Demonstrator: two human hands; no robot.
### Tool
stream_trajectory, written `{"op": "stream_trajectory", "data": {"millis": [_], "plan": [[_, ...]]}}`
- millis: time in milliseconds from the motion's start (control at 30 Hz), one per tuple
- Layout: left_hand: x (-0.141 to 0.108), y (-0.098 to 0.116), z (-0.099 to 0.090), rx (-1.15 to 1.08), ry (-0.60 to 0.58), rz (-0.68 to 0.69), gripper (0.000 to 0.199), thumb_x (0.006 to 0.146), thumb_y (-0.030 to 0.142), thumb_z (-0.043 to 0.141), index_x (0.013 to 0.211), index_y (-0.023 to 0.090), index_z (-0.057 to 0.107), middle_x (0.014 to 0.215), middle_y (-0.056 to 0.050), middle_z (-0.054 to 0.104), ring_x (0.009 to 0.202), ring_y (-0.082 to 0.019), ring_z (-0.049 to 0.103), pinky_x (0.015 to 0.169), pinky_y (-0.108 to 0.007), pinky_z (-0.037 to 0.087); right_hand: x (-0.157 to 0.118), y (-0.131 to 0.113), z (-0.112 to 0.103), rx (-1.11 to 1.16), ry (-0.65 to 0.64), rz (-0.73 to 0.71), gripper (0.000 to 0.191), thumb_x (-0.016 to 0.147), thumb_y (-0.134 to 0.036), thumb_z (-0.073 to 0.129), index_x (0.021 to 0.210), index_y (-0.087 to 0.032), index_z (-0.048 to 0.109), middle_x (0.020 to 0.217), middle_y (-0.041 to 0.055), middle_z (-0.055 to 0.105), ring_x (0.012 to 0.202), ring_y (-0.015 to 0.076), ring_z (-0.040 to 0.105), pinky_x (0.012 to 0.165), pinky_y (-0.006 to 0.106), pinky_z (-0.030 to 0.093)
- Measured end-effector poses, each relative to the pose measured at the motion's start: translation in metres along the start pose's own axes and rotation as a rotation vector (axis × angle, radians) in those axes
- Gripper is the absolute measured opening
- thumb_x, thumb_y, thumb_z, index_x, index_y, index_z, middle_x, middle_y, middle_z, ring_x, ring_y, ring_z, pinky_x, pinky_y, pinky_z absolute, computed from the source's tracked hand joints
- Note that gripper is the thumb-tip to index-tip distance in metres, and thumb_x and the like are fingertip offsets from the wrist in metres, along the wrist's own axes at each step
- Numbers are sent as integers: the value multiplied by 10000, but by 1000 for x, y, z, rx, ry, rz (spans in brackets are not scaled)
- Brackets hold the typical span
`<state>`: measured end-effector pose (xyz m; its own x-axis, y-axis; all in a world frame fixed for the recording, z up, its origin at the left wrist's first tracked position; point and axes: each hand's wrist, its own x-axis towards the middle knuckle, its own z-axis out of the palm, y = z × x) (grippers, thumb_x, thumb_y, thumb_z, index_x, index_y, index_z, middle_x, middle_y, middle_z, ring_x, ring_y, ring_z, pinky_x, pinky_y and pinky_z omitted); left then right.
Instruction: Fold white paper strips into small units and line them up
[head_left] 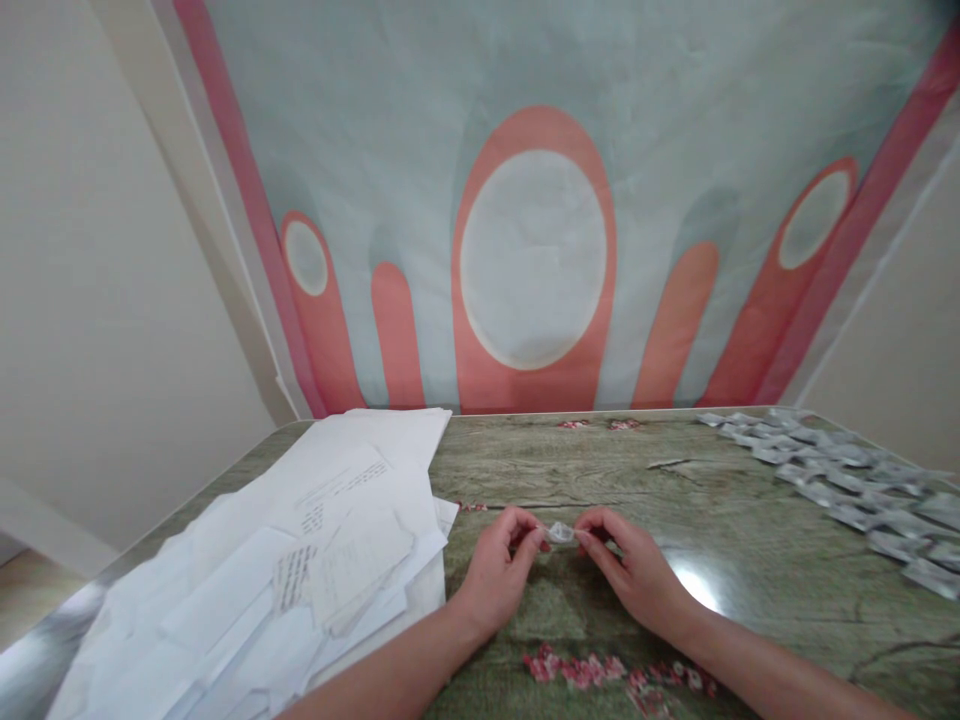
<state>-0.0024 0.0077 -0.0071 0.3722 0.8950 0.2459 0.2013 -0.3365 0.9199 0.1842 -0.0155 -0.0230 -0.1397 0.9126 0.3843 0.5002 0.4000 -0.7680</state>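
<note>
A small white paper twist (559, 532), pinched at both ends like a wrapped sweet, is held just above the table. My left hand (504, 565) grips its left end between thumb and fingertips. At the other end, the thumb and fingers of my right hand (630, 562) are closed on it. Whether anything is wrapped inside cannot be seen. To the left of my left hand lies a loose pile of white paper sheets (390, 450), some bearing printed text.
Rows of similar small twisted pieces (847, 490) lie along the table's right side. The table (517, 465) has a wood-grain top with printed pink flowers. A wall hanging (675, 100) with red arches rises behind its far edge.
</note>
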Motion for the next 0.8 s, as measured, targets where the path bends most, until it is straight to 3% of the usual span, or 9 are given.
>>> {"op": "stream_trajectory", "data": {"millis": [100,200,267,367,600,800], "plan": [[-1,2,1,-21,-12,-21,99,829,241,531,869,151,530,784,-22,600,744,-145,566,700,-250,446,-1,1,0,-1,-15,-3,172,898,-304,405,827,-200,523,726,17,578,676,163,543,638,286,433],[-1,4,1,12,-24,-74,299,727,206,645,1003,164,538,857,-21,628,770,-153,574,720,-259,455,-2,0,1,-5,-39,-53,146,890,-279,417,842,-204,533,778,26,591,719,168,549,665,291,439],[-1,5,0,67,-42,-86,301,704,216,666,988,170,580,864,-21,640,763,-156,575,714,-260,455,-2,-1,1,-4,-54,-89,135,887,-262,419,846,-205,535,793,29,590,733,167,548,673,288,440],[-1,5,-1,115,-61,-63,180,739,256,631,893,164,633,846,-27,649,730,-153,572,686,-250,452,-2,-4,0,2,-62,-92,134,886,-256,423,832,-204,535,778,25,585,721,162,547,662,278,437],[-1,3,-3,128,-38,-58,175,783,305,576,842,154,640,765,-20,646,664,-143,552,633,-234,441,-2,-4,-2,52,-41,11,174,889,-316,421,840,-190,531,698,11,574,646,154,545,611,269,439],[-1,2,-3,159,-38,-24,213,815,334,535,829,156,651,756,-20,644,672,-146,547,636,-231,431,1,-9,-4,84,-93,1,178,840,-336,513,921,-188,570,830,37,626,738,168,576,672,283,464]]}}
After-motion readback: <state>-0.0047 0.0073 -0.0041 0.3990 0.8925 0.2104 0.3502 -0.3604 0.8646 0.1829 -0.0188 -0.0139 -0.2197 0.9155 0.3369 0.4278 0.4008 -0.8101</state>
